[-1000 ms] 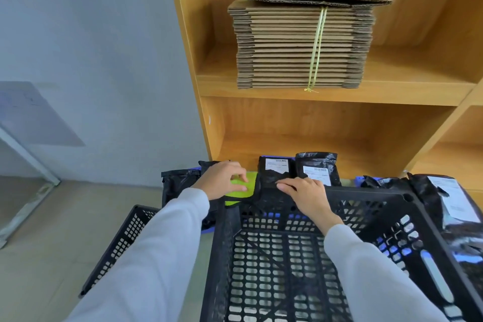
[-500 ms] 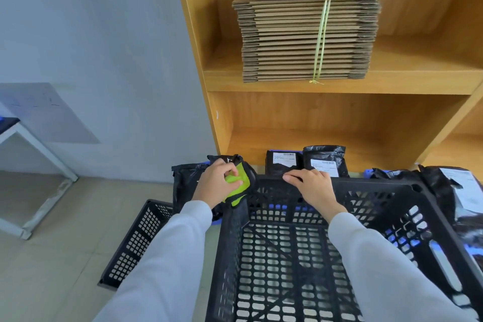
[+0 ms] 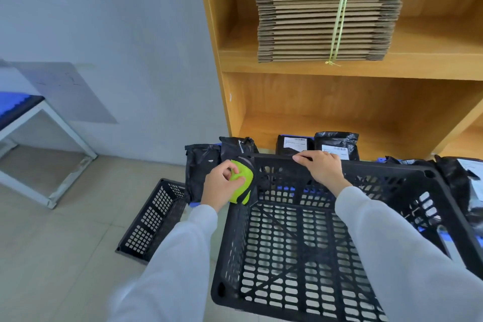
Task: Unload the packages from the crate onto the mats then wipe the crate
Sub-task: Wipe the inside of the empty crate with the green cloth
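Observation:
A black perforated crate (image 3: pixel 300 256) stands in front of me with nothing visible inside it. My right hand (image 3: pixel 322 168) grips its far rim. My left hand (image 3: pixel 222 187) holds a lime-green cloth (image 3: pixel 241 181) against the crate's far left corner. Several black packages with white labels lie behind the crate: one (image 3: pixel 294 144) and another (image 3: pixel 337 148) at the back, two (image 3: pixel 200 165) at the left, and more (image 3: pixel 460 178) at the right. Blue mat (image 3: pixel 381 160) shows under them in small patches.
A second black crate (image 3: pixel 153 219) lies on the floor to the left. A wooden shelf unit (image 3: pixel 339 102) rises behind, holding a tied bundle of flat cardboard (image 3: pixel 329 13). A white-framed table (image 3: pixel 34 123) stands at the far left by the grey wall.
My left hand has brought the green cloth from behind the crate onto its far left corner. The right hand stays on the far rim. My view has tilted down and closer.

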`<action>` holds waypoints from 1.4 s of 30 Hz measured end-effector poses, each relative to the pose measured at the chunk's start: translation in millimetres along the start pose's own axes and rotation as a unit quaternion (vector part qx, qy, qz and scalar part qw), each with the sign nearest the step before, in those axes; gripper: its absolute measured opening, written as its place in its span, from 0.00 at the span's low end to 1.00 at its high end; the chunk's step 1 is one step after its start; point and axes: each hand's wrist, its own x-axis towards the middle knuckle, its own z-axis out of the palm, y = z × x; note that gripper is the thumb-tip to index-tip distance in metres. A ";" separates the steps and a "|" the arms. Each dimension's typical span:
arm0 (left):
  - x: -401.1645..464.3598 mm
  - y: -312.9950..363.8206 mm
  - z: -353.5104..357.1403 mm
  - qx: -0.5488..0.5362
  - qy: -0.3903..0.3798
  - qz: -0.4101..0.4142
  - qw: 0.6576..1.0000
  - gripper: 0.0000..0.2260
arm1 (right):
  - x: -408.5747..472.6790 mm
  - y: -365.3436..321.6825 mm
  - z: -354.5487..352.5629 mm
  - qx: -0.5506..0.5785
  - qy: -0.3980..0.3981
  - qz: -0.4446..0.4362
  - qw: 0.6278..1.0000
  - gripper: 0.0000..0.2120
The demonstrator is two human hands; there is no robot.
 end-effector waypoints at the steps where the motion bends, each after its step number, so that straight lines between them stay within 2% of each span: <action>1: -6.3 -2.8 0.3 -0.006 0.002 -0.003 1.000 0.07 | -0.2 -0.7 -1.4 0.006 -0.005 0.003 1.000 0.17; 6: -37.5 -14.4 2.4 -0.031 0.022 -0.010 0.999 0.08 | -0.4 -5.7 -7.8 0.023 -0.038 0.017 0.999 0.15; 18: -138.2 -32.1 -7.0 -0.053 0.051 -0.063 0.995 0.08 | -5.1 -5.3 -8.4 0.047 -0.033 0.008 0.998 0.18; 25: -172.8 -35.9 -14.9 -0.013 0.022 -0.012 1.000 0.08 | -2.6 -2.4 -4.2 0.000 -0.035 -0.012 0.999 0.21; 31: -158.8 -40.9 -11.8 0.078 0.001 0.023 0.997 0.08 | 2.2 0.5 -1.0 -0.027 -0.030 -0.013 0.999 0.21; 37: -118.3 -28.5 -3.9 0.070 0.001 0.042 0.997 0.05 | 4.7 -0.3 1.6 -0.047 -0.032 -0.009 0.998 0.20; 40: -90.9 -24.1 -0.1 0.073 -0.012 0.042 0.996 0.05 | 1.4 -2.9 -0.6 -0.073 -0.033 -0.009 0.997 0.17; 42: -69.6 -19.0 3.7 0.079 -0.017 0.048 0.996 0.05 | 0.7 -3.5 -1.6 -0.128 -0.015 -0.021 0.991 0.12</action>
